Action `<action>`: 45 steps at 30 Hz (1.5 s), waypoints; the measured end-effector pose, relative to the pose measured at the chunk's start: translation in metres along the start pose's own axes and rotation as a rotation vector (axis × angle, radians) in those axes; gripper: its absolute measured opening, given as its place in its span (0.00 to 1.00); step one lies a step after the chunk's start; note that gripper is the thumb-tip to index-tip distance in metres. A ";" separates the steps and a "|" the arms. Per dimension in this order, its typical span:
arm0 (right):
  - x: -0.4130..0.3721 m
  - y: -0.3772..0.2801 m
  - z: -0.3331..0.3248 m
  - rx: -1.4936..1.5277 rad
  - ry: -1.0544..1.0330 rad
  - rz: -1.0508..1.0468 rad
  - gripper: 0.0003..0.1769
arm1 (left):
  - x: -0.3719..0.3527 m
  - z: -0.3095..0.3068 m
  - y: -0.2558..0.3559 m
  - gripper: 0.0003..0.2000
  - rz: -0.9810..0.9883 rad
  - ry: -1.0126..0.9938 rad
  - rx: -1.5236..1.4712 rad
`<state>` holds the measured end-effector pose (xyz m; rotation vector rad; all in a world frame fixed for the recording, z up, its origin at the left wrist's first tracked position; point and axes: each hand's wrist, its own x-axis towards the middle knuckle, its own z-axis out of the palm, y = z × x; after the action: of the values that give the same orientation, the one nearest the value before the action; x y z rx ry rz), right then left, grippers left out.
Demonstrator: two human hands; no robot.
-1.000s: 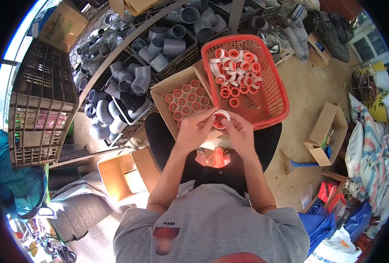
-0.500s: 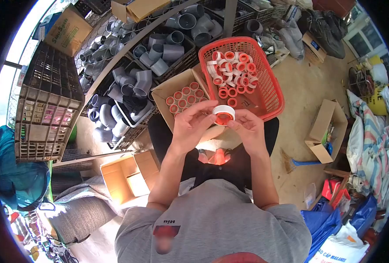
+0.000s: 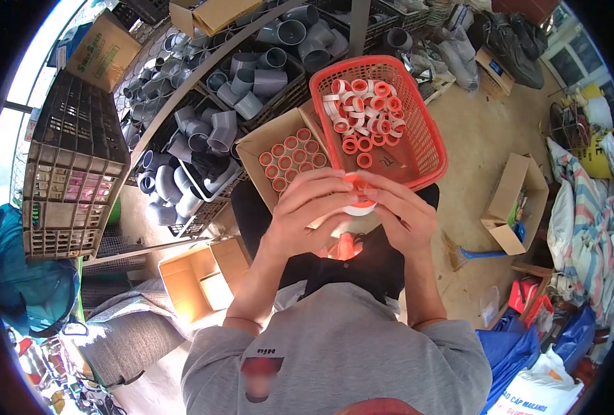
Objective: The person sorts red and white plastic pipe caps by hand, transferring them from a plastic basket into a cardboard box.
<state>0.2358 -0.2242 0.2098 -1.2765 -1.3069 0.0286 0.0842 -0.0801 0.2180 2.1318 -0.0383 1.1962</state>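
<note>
Between both hands is a small white-and-red tape roll (image 3: pixel 359 209), held in front of my lap and partly covered by fingers. My left hand (image 3: pixel 308 209) grips it from the left, while the fingers of my right hand (image 3: pixel 405 209) close on its right side. Just beyond, a red plastic basket (image 3: pixel 428 149) holds a heap of similar rolls (image 3: pixel 364 111). Left of the basket, an open cardboard box (image 3: pixel 254 142) contains rolls stood in neat rows (image 3: pixel 291 155). My hands partly hide the box's near side.
Crates of grey pipe fittings (image 3: pixel 238 90) lie ahead to the left. A dark plastic crate (image 3: pixel 75 166) stands at far left. An open carton (image 3: pixel 196 277) sits by my left side. On the right are another carton (image 3: pixel 511 204) and a broom (image 3: pixel 456 252).
The roll has been tilted, so its red face now points up and away. My left fingers have moved over it, and my right hand has shifted slightly right and turned inward.
</note>
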 end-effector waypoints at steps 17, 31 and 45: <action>-0.058 0.145 -0.002 -0.491 -0.378 0.677 0.20 | -0.215 0.064 -0.280 0.12 -0.997 -0.758 0.266; -0.022 0.332 0.075 -0.952 -1.621 0.994 0.16 | -0.197 0.056 -0.237 0.12 -1.152 -0.652 0.299; -0.040 0.364 0.063 -0.449 -1.296 1.092 0.12 | -0.158 0.011 -0.174 0.13 -1.162 -0.085 -0.079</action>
<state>0.3996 -0.0670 -0.0847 -2.3888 -1.4465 1.6283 0.0603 0.0012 -0.0018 1.6395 0.9545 0.3829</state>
